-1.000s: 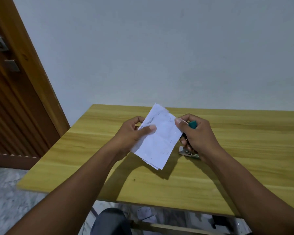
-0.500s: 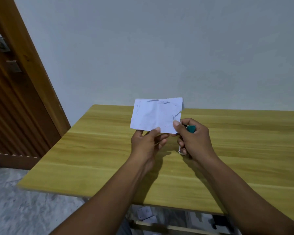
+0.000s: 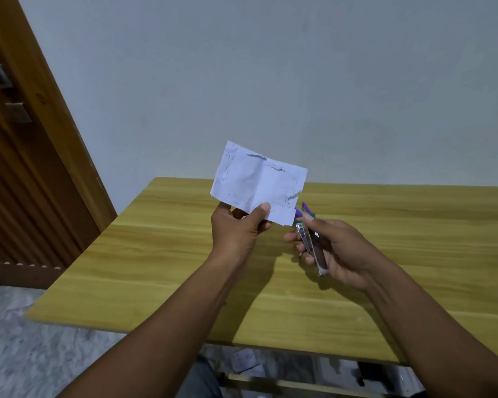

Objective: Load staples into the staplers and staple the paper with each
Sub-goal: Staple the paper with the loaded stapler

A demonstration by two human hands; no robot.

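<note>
Pinching the lower edge of the paper (image 3: 256, 182) between thumb and curled fingers, the left hand (image 3: 239, 234) holds the creased white sheet raised over the table (image 3: 156, 268), with its top edge against the pale wall (image 3: 299, 81). Just to that hand's right, the right hand (image 3: 339, 251) curls its fingers round a small stapler (image 3: 309, 242). The metal base faces up and the purple and teal front end points away towards the sheet's lower right corner. That corner sits just beside the stapler's mouth; whether they touch cannot be told. Both hands hang above the tabletop, not resting on it. Bare wood stretches well beyond the right hand to the table's far and right edges, and beneath both forearms to the near edge. Past the left hand, the table's left edge gives way to floor and a wooden door (image 3: 26, 168).
</note>
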